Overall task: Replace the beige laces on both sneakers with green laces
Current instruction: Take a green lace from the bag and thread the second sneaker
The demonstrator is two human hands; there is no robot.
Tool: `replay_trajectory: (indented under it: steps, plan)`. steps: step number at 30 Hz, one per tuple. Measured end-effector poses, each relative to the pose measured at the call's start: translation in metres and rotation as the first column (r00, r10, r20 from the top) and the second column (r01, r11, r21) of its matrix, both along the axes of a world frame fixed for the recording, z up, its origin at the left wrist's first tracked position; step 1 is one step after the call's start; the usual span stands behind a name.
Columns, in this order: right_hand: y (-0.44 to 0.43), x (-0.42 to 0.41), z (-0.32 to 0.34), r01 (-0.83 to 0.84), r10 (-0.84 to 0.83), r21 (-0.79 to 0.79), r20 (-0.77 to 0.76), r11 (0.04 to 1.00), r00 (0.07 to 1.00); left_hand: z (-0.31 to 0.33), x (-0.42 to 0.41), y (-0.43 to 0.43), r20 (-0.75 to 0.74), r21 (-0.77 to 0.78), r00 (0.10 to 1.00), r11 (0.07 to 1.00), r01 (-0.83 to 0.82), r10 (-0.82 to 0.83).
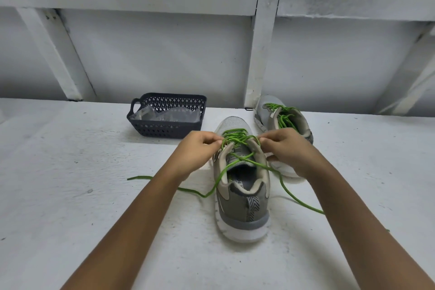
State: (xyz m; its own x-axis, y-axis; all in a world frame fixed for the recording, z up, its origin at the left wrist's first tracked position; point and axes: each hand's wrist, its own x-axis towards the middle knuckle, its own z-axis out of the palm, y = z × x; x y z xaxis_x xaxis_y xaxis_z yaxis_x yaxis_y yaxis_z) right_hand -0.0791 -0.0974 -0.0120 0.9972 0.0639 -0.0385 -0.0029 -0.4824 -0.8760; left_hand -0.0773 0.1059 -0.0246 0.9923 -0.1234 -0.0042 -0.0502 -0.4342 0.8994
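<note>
Starting on the left: one loose tail of the green lace (235,136) trails out across the white table (70,195), just lying flat, then runs back under the left forearm toward the shoe. Further back there's a dark perforated basket (164,130) with some crumpled clear plastic bags (164,114) in it, sitting near the white framed wall (164,54).

The left hand (197,150) is at the left side of the near sneaker (242,200), fingers curled in tight, thumb and fingertips pinching the lace right by the upper eyelets. That sneaker stands upright in the middle of the table, heel toward the camera, toe pointing at the wall. The lace is already criss-crossed over the front part, and the two ends cross over the shoe opening.

The right hand (289,150) mirrors it on the other side, fingers also bunched up, pinching the lace at the right edge of the tongue area. The second tail drops off that side and runs along the table under the right forearm.

Behind the right hand is the far sneaker (266,113), close to the wall, partly hidden by the hand, with its own green lacing (283,116) threaded through.
</note>
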Motion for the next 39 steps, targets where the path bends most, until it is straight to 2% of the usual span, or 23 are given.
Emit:
replay_trajectory:
  steps: [7,11,17,21,25,32,39]
  plan:
    - [0.001,0.020,0.012,-0.102,0.111,0.096,-0.088,0.990,0.990,0.011,0.014,0.002,-0.092,-0.122,0.987,0.986,0.117,-0.129]
    - [0.005,0.027,0.013,-0.153,0.151,-0.022,-0.079,0.988,0.985,0.012,0.020,0.000,-0.106,-0.110,0.982,0.983,0.147,-0.159]
    - [0.017,0.032,0.009,-0.141,0.139,-0.184,-0.027,0.973,0.990,0.008,0.025,-0.004,-0.055,-0.065,0.993,0.993,0.103,-0.106]
    - [0.013,0.035,0.008,-0.072,0.070,-0.022,-0.047,0.997,0.996,0.006,0.030,0.000,-0.112,-0.159,0.989,0.984,0.080,-0.098]
    - [0.009,0.036,0.009,-0.128,0.122,-0.069,-0.085,0.989,0.989,0.004,0.032,0.000,-0.125,-0.105,0.977,0.981,0.160,-0.173]
    - [0.009,0.039,0.015,-0.186,0.179,-0.054,-0.114,0.981,0.977,0.007,0.036,-0.008,-0.106,-0.035,0.980,0.985,0.166,-0.169]
    - [0.006,0.043,0.015,-0.214,0.196,-0.085,-0.182,0.973,0.964,0.011,0.039,-0.003,-0.172,0.006,0.960,0.974,0.227,-0.223]
